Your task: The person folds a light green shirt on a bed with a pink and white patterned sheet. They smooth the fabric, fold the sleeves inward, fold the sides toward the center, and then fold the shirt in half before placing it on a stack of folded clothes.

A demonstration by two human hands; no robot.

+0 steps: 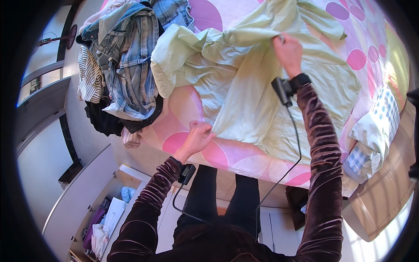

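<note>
A pale green shirt (248,88) lies spread and wrinkled over a bed with a pink patterned sheet (183,104). My left hand (198,137) pinches the shirt's lower left edge close to the bed's front edge. Farther up, my right hand (288,54) grips a fold of the same shirt near its middle. One sleeve (170,59) stretches out to the left, its end beside a heap of clothes. A small device on a black strap sits at each wrist, with a cable running back from it.
Denim garments (131,62) top the heap at left, with a striped garment (89,77) and black cloth under them. White and blue checked cloth (370,137) lies at right by a brown bed end panel (383,196). An open cabinet (95,203) holding clothes stands at lower left.
</note>
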